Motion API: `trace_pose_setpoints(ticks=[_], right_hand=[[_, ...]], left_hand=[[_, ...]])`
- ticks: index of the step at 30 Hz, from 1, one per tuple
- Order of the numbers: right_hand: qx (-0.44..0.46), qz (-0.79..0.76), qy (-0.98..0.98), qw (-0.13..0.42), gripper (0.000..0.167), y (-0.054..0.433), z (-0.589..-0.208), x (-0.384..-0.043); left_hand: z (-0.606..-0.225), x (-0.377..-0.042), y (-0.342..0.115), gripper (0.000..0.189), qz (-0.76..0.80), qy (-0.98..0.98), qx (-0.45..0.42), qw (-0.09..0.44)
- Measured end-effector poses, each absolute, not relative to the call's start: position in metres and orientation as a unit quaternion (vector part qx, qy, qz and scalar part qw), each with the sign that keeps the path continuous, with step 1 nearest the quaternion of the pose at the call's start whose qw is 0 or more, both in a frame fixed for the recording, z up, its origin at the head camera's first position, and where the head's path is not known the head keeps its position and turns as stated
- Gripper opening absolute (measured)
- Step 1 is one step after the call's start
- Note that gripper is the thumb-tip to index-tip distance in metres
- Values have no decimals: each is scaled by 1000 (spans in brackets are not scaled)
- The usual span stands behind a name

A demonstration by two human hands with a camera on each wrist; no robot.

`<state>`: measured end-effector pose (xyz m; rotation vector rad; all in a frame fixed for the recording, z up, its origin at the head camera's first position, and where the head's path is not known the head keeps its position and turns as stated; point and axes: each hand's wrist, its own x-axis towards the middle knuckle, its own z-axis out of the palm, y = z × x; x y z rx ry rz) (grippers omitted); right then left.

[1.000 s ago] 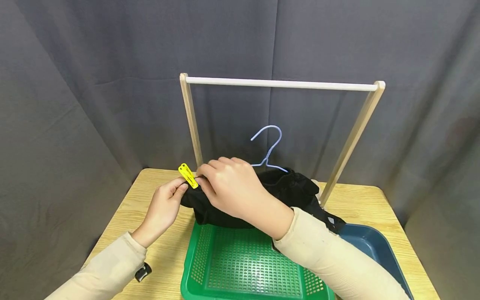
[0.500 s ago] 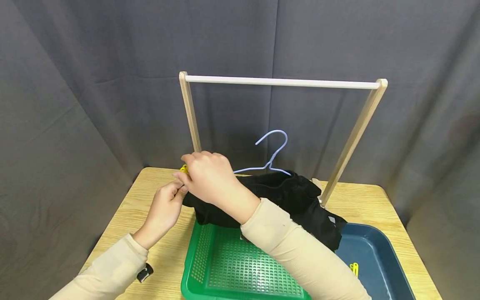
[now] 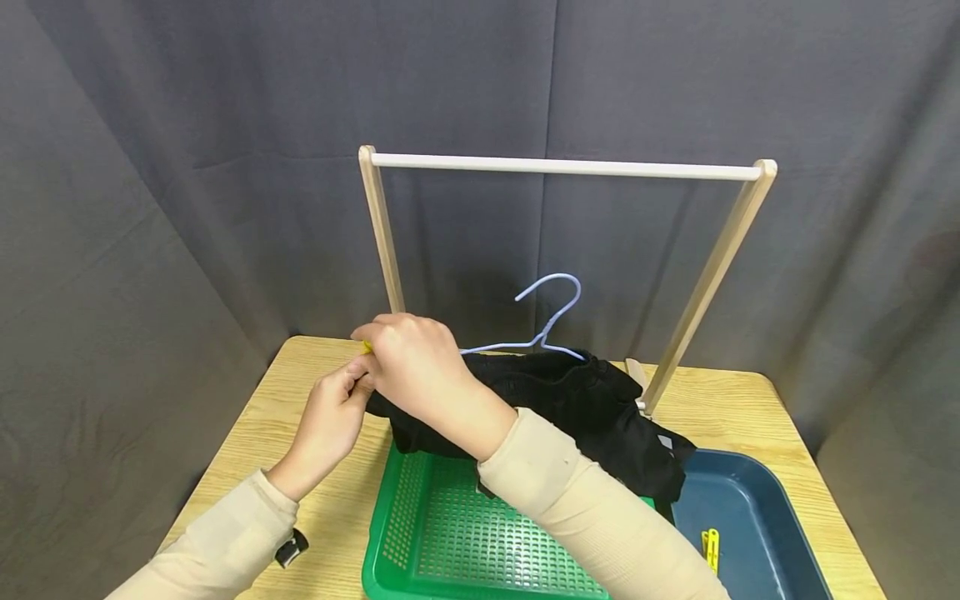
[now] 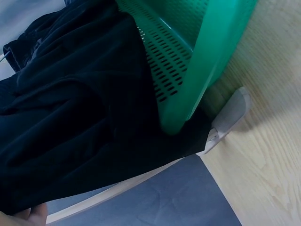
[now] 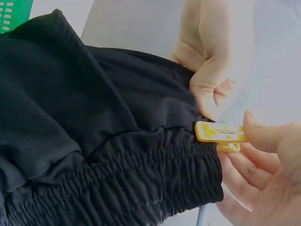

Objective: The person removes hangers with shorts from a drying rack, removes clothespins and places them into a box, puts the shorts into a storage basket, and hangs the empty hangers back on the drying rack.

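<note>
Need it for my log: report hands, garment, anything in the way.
Right hand pinching yellow clothespin at waistband of black garment; left hand pinching garment beside it. Garment partly hiding green basket. Nothing visibly blocking the hands.

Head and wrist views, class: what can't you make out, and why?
Head: most of the held peg, behind the right hand.
Head: the hanger's right end, covered by the garment.
Head: any print on the tag, too small.
Left wrist: most of the left hand, cut off by an edge.
</note>
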<state>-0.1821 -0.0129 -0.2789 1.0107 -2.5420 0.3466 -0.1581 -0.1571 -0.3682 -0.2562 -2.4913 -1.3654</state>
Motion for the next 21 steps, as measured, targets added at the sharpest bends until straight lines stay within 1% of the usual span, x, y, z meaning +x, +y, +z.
trace_pose_setpoints(ticks=[5, 9, 13, 16, 21], right_hand=[[379, 118, -891, 219, 26, -12, -277, -180], [382, 121, -887, 229, 27, -11, -277, -179], [383, 134, -884, 234, 29, -11, -278, -179], [387, 161, -877, 236, 26, -11, -278, -178], [392, 212, -857, 256, 17, -11, -280, -178]], left_hand=[[-369, -159, -156, 20, -459, -868, -95, 165], [-368, -158, -154, 20, -433, -876, -99, 190], [-366, -156, -152, 30, -435, -881, -74, 172], [-364, -154, -152, 36, -450, -877, -60, 159], [-363, -153, -152, 23, -466, -863, -65, 181]])
